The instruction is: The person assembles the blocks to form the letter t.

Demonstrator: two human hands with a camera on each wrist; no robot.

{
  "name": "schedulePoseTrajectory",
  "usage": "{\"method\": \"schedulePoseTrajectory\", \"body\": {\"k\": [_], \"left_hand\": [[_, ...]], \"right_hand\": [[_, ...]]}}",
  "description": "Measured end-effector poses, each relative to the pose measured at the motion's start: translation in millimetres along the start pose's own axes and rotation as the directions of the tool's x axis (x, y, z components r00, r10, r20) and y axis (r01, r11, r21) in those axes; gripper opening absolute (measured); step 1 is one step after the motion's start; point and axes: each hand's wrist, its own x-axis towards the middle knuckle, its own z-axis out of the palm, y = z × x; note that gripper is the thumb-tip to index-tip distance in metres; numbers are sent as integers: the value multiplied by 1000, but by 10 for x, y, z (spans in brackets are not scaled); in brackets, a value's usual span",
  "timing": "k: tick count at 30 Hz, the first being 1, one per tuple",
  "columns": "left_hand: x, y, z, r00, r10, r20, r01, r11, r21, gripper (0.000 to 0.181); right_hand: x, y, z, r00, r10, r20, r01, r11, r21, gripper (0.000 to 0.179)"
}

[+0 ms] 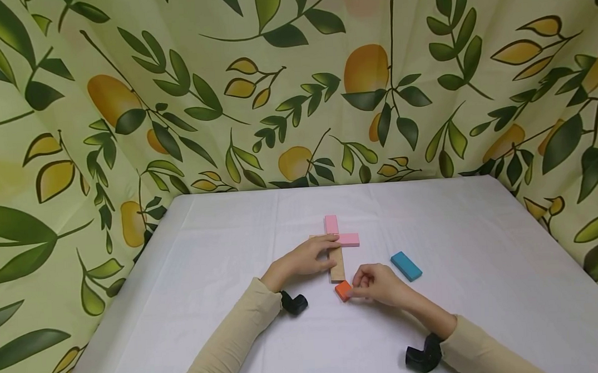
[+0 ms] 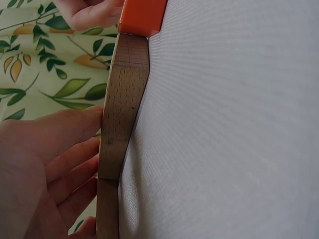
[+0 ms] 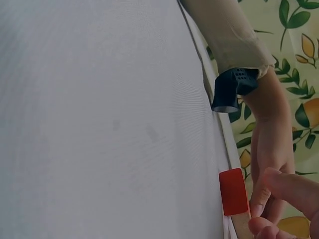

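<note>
My left hand (image 1: 309, 256) rests over the plain wooden block (image 1: 337, 265), its fingertips along the top of the wood in the left wrist view. It partly covers the crossing of the blocks, where a pink block (image 1: 348, 240) points right and another pink block (image 1: 331, 224) points away. An orange block (image 1: 343, 291) lies at the near end of the wooden one, slightly turned. Beside the orange block is my right hand (image 1: 380, 285), loosely bent, a digit at the block's right edge; no grip around it shows. Fingers (image 2: 94, 15) also appear against the orange block in the left wrist view.
A blue block (image 1: 406, 266) lies apart, to the right of my right hand. White cloth covers the table (image 1: 221, 240). A curtain (image 1: 255, 99) printed with leaves and fruit hangs behind it. Black wrist cameras (image 1: 424, 354) are worn at both wrists.
</note>
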Motion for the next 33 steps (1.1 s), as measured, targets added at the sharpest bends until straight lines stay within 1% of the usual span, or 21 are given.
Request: {"method": "schedulePoseTrajectory", "body": {"k": [5, 11, 17, 21, 28, 33], "left_hand": [[5, 4, 1, 1000, -11, 7, 11, 1000, -1, 45], [6, 11, 1, 1000, -24, 12, 24, 1000, 5, 45], [5, 10, 2, 999, -39, 20, 39, 999, 17, 46], [1, 14, -6, 999, -38, 20, 38, 999, 13, 46], [1, 9, 3, 999, -47, 22, 47, 999, 17, 46], [5, 14, 12, 999, -47, 22, 46, 999, 23, 46]], "right_hand": [[-9, 28, -57, 1000, -8, 10, 8, 1000, 29, 26], [-29, 39, -137, 999, -30, -20, 30, 999, 38, 23], [-49, 48, -226, 998, -28, -56, 31, 998, 48, 20], [-74, 41, -280, 996, -33, -79, 37, 998, 48, 19], [-115, 79, -315, 995, -62, -76, 66, 997, 45, 19], [-151, 102, -354, 995, -39, -93, 42, 999, 31, 16]]}}
